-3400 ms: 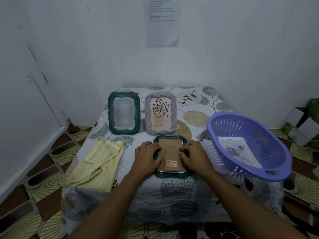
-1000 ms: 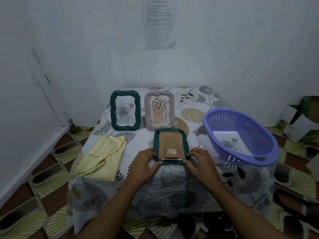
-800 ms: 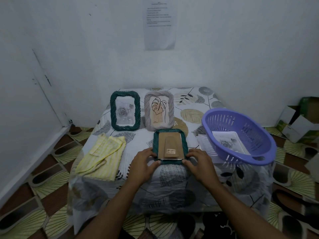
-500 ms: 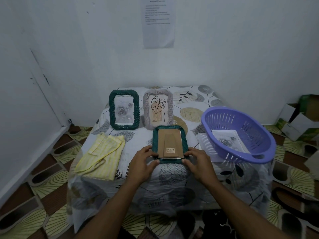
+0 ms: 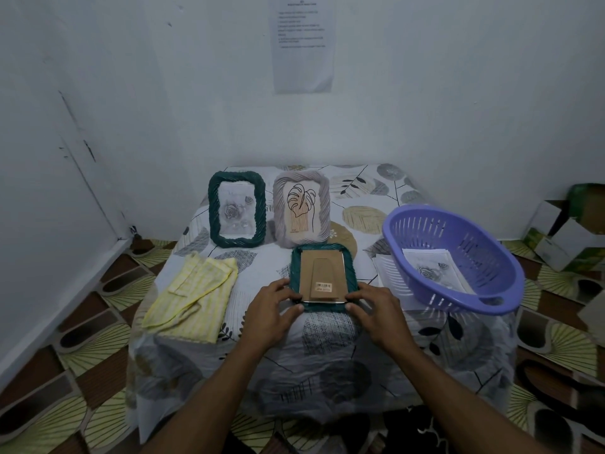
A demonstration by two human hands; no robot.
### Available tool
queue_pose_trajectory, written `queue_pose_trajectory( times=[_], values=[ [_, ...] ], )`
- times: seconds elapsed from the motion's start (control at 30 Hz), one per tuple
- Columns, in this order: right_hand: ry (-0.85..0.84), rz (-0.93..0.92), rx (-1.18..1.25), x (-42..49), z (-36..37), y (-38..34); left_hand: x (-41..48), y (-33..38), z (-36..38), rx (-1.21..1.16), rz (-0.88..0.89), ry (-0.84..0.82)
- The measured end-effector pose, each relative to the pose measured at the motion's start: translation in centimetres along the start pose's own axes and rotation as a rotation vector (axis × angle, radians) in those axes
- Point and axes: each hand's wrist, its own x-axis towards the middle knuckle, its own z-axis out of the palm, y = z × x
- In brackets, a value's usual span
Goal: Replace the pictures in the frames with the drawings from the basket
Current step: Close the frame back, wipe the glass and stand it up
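Gripping the near corners of the face-down green frame (image 5: 322, 276), the left hand (image 5: 273, 309) and right hand (image 5: 376, 309) hold it on the worktop (image 5: 258, 267), cardboard back up. Behind stand an upright green frame (image 5: 236, 213) and a grey frame (image 5: 301, 208); the purple basket (image 5: 474, 253) to the right holds a drawing (image 5: 429, 270).

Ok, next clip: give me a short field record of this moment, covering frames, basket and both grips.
face-down green frame: lies back up at the table's near middle, brown backing showing
left grip: holds its near left corner
right grip: holds its near right corner
standing green frame: holds a rose drawing
grey frame: right beside it, holds a leaf picture
purple basket: on the table's right, a rose drawing inside
yellow cloth: table's left
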Motion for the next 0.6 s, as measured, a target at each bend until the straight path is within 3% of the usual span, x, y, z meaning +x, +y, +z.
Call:
queue_pose_trajectory(
  times=[0.17,0.4,0.6],
  values=[
    [-0.016,-0.009,-0.04,0.1,0.1,0.0,0.1,0.0,0.1,0.009,-0.026,-0.013],
    [-0.022,0.135,0.023,3.0,0.2,-0.7,3.2,2.2,0.3,0.046,-0.062,0.03],
    [-0.004,0.236,0.141,4.7,0.1,-1.6,6.4,6.2,2.3,-0.05,-0.183,-0.085]
  ],
)
